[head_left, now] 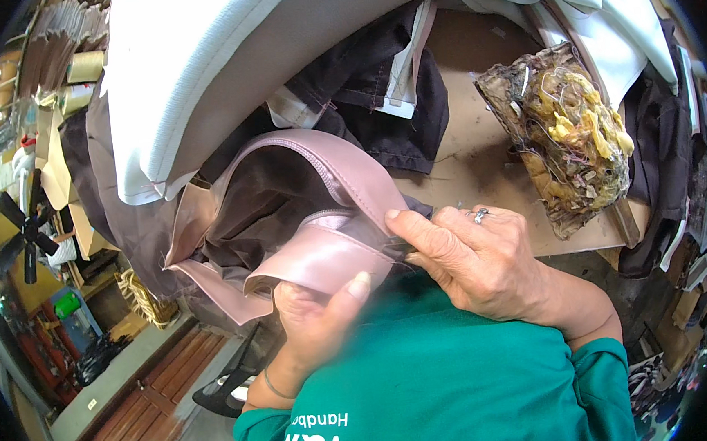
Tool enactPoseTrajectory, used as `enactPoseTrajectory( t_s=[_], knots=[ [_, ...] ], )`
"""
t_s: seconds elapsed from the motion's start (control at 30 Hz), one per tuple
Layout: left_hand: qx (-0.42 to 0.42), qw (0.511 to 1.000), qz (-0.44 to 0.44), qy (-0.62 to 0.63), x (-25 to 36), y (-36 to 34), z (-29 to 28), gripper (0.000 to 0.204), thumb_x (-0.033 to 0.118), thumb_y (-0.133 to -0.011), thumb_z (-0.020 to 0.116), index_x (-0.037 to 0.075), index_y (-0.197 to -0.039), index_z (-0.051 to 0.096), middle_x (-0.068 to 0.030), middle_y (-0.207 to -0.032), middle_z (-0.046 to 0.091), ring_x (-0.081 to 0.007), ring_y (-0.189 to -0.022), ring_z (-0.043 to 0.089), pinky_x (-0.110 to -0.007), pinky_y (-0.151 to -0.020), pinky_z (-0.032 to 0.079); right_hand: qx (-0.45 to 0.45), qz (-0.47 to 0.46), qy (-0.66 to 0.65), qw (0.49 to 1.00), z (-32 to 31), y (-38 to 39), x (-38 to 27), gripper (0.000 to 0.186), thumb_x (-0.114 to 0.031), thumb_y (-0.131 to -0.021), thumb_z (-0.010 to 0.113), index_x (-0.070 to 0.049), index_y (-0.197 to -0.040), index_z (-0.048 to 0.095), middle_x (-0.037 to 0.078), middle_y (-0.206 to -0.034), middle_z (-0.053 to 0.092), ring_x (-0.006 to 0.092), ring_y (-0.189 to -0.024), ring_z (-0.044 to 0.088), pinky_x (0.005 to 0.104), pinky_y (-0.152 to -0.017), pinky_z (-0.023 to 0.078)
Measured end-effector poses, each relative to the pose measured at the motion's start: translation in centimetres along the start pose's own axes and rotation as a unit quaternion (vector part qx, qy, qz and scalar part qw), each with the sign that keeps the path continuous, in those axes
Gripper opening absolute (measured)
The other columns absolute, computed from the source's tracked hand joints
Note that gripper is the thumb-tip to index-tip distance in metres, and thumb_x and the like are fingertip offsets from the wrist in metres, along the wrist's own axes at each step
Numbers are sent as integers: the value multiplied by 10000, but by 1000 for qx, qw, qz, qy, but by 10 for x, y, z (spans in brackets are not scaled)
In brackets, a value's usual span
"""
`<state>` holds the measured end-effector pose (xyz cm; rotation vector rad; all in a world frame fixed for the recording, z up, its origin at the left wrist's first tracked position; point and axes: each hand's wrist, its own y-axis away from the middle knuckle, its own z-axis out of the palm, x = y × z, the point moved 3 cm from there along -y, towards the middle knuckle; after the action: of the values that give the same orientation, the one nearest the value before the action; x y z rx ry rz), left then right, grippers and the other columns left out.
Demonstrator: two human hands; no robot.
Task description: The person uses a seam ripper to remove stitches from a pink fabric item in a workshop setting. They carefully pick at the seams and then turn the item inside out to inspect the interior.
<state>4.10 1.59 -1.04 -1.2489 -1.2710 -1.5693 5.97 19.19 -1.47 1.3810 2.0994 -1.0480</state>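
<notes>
A pink, leather-like bag piece (350, 176) with a zipper along its edge and dark brown lining (270, 193) lies curved in a loop before me. My left hand (319, 313) grips its lower pink band from below, thumb pressed on top near the stitched edge. At the band's right end, my right hand (471, 253) pinches the pink edge between thumb and fingers, with a ring on one finger. Something thin and dark shows near those fingertips, too small to make out. The fingers under the band are partly hidden.
Large white leather-like pieces (195, 68) arch over the far side. Dark brown fabric (397, 135) lies beneath them. A ragged board crusted with yellow glue and thread scraps (569, 132) rests on the tan tabletop (483, 203) at right. A black fan (28, 227) stands far left.
</notes>
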Motion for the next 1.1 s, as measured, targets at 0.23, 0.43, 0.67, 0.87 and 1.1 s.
enactPoseTrajectory(
  t_s=[0.23, 0.43, 0.67, 0.87, 1.1],
  knots=[
    [8, 1000, -29, 8, 0, 1, 0, 183, 6, -725, 619, -17, -903, 584, -66, -854, 589, -138, -774, 550, -269, -724, 436, -2, -16, 12, 1000, 0, -1, -1, 476, -85, -658, 678, 0, -1105, 537, 45, -620, 487, 179, -466, 474, 297, -406, 374],
    [-18, 998, -39, 40, -3, 2, -1, 197, 1, -732, 603, -22, -926, 579, -63, -876, 582, -132, -803, 543, -264, -741, 430, 63, -18, 30, 997, 6, 1, 0, 406, -168, -656, 551, -43, -1042, 578, 3, -614, 451, 116, -447, 496, 252, -412, 408],
    [-36, 999, -35, 0, -1, 4, -1, 196, -6, -739, 597, -27, -933, 580, -70, -884, 583, -141, -808, 545, -274, -752, 430, 40, -77, 70, 994, 3, 1, -1, 442, -80, -681, 603, -23, -1114, 538, 18, -616, 498, 120, -451, 462, 255, -398, 351],
    [-37, 998, -38, 14, -1, 4, -1, 201, -3, -741, 598, -30, -940, 581, -73, -894, 586, -148, -818, 546, -278, -760, 429, 47, -90, 76, 992, 6, 3, 0, 441, -86, -673, 591, -27, -1107, 546, 12, -615, 493, 106, -448, 449, 238, -400, 342],
    [-27, 999, -43, 17, 0, 4, 1, 194, -3, -746, 594, -28, -938, 581, -72, -896, 584, -139, -815, 543, -273, -750, 431, 39, -98, 50, 993, 5, 3, 3, 432, -81, -665, 610, -20, -1088, 546, 20, -612, 507, 129, -456, 477, 256, -406, 369]
  ],
)
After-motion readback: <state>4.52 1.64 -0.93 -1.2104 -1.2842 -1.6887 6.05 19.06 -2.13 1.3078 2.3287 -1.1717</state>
